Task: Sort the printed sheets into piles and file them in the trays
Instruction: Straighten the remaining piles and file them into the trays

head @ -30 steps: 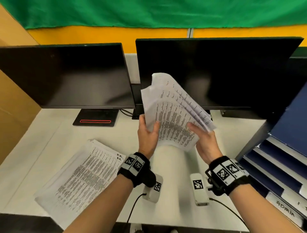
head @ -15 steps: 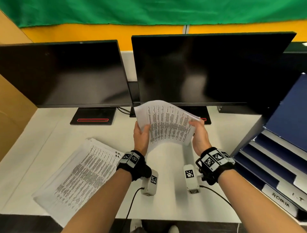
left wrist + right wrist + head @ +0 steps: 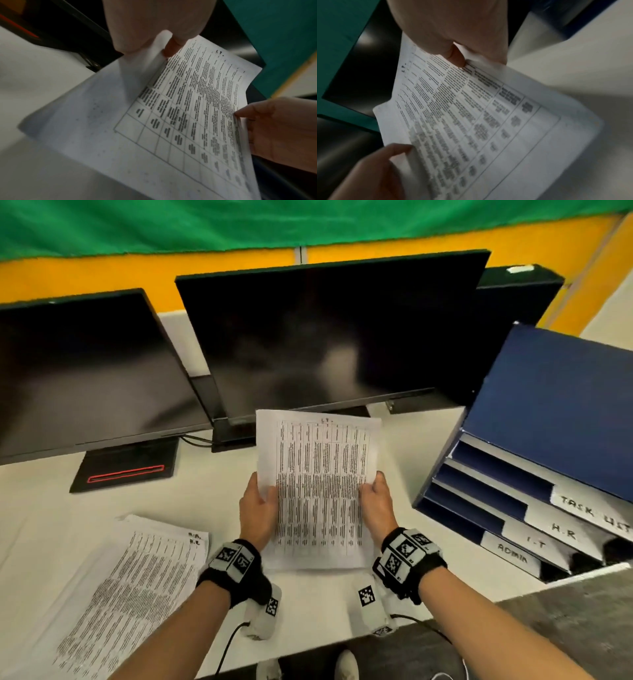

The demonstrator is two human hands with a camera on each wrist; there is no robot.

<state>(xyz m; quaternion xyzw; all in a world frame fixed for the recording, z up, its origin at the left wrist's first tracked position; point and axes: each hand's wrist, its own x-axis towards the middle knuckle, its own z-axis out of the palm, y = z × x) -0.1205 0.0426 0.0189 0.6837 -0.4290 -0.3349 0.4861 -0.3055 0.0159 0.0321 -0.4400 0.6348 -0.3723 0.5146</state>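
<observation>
Above the white table [image 3: 191, 508], between the two dark monitors and the person's body, a thin stack of printed sheets [image 3: 318, 491] is held up in both hands with the printed table facing the head camera. The left hand [image 3: 257, 513] grips the stack's left edge, thumb on the front and fingers [image 3: 173, 46] curled behind the paper. The right hand [image 3: 376, 508] grips the right edge the same way, thumb lying on the print (the right wrist view shows it pressed down near the page's border). Each wrist wears a black band with square markers and a small white camera unit.

On the table to the left, well apart from the held stack, lies a second pile of printed sheets [image 3: 130, 594], slightly fanned and turned at an angle; small handwritten letters mark its upper right corner, too small to read surely. To the right stands a blue tiered tray rack [image 3: 555, 405], its steps bearing white labels that read TASK LIST, H.R, I.T and ADMIN from top to bottom. The left monitor [image 3: 85, 371] stands on a black base with a red outline; the right monitor [image 3: 325, 337] rises directly behind the held sheets. A green cloth and a yellow wall run behind them.
</observation>
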